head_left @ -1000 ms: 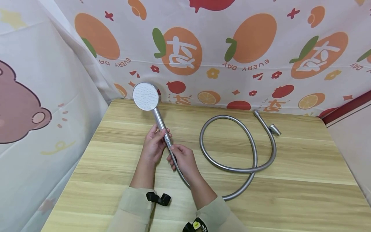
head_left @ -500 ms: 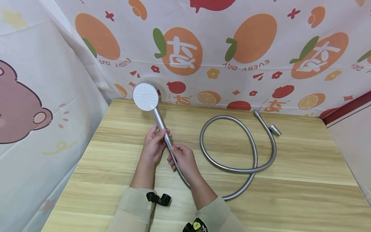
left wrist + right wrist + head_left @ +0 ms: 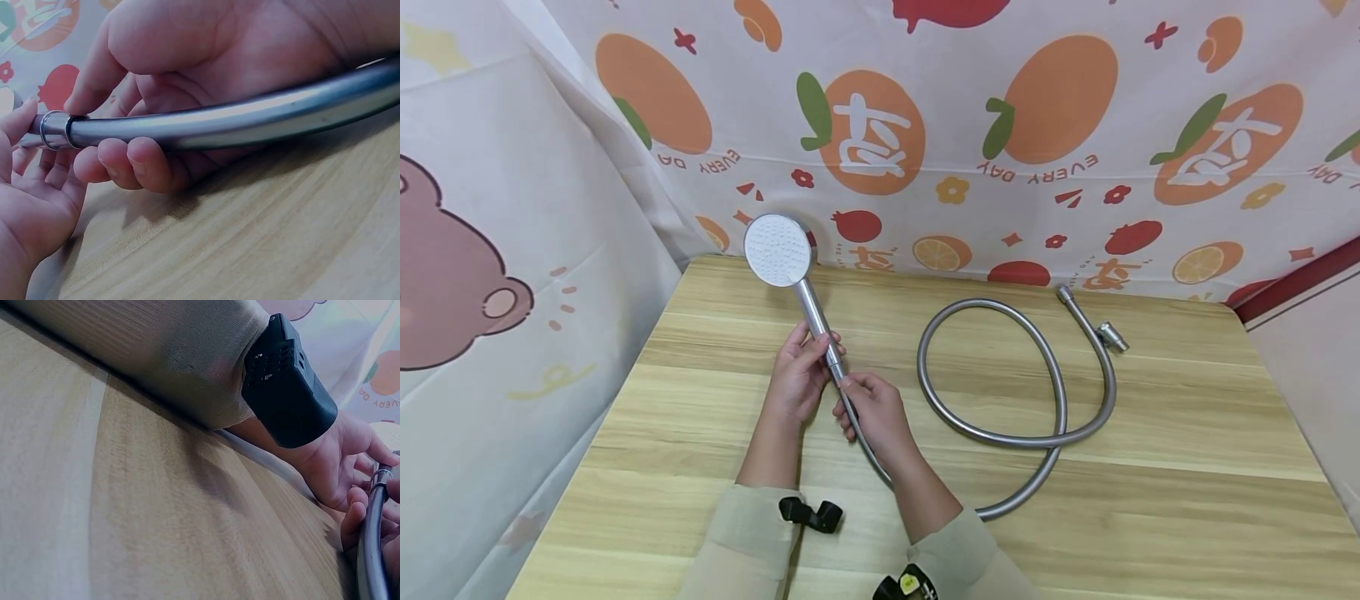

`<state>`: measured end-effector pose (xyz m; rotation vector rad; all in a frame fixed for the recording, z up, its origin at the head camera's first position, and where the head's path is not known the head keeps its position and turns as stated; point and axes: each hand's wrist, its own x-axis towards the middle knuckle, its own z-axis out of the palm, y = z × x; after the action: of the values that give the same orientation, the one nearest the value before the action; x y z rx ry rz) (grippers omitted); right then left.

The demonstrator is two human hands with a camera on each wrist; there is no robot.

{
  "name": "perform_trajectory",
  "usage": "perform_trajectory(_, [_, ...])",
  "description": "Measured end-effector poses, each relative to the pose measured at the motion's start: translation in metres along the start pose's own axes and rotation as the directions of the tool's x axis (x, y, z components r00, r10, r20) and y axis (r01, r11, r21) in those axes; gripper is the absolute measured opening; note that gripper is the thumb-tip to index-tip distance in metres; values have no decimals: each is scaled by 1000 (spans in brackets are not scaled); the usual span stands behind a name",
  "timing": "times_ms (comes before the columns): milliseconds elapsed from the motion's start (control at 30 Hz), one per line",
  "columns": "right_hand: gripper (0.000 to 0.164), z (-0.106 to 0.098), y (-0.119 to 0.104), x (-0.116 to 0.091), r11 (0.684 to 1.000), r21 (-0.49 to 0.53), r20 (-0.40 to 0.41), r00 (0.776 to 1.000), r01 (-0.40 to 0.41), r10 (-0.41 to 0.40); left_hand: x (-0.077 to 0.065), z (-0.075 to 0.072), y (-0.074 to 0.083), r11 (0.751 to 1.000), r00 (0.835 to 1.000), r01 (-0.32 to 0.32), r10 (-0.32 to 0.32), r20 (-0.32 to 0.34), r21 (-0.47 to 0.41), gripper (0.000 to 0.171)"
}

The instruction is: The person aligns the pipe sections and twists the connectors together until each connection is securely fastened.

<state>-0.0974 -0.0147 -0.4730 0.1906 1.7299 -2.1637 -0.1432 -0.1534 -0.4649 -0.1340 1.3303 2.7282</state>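
A chrome shower head with a round white spray face points up and left over the table's far left part. My left hand grips the lower end of its handle, thumb on top. Just below, my right hand pinches the end of the grey metal shower hose, fingers curled under it. In the left wrist view the hose runs along the right palm, and a shiny collar sits between the two hands at the joint. The right wrist view shows the same collar at its right edge.
The hose's loop lies on the wooden table to the right, its free end near the back edge. Beside it lies a small chrome fitting. A fruit-print cloth hangs behind the table.
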Motion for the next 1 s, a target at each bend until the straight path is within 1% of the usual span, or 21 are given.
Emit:
perform_trajectory(267, [31, 0, 1, 2, 999, -25, 5, 1000, 26, -26, 1, 0, 0, 1000, 1000, -10, 11, -9, 24, 26])
perform_trajectory(400, [26, 1, -2, 0, 1000, -16, 4, 1000, 14, -14, 1, -1, 0, 1000, 1000, -8, 8, -6, 16, 27])
perform_trajectory(533, [27, 1, -1, 0, 1000, -3, 0, 1000, -5, 5, 1, -1, 0, 1000, 1000, -1, 1, 3, 0, 28])
perform_trajectory(767, [33, 1, 2, 3, 1000, -18, -8, 1000, 24, -24, 0, 0, 0, 1000, 1000, -8, 8, 1, 13, 28])
perform_trajectory(867, [31, 1, 2, 3, 999, -25, -8, 1000, 29, -30, 1, 0, -1, 1000, 1000, -7, 8, -7, 22, 27])
perform_trajectory(933, [28, 1, 2, 2, 1000, -15, -4, 1000, 22, -22, 1, 0, -1, 1000, 1000, -4, 5, -11, 17, 27])
perform_trajectory(1000, [29, 0, 1, 1, 1000, -6, 1, 1000, 13, -13, 1, 0, -1, 1000, 1000, -4, 4, -13, 12, 27])
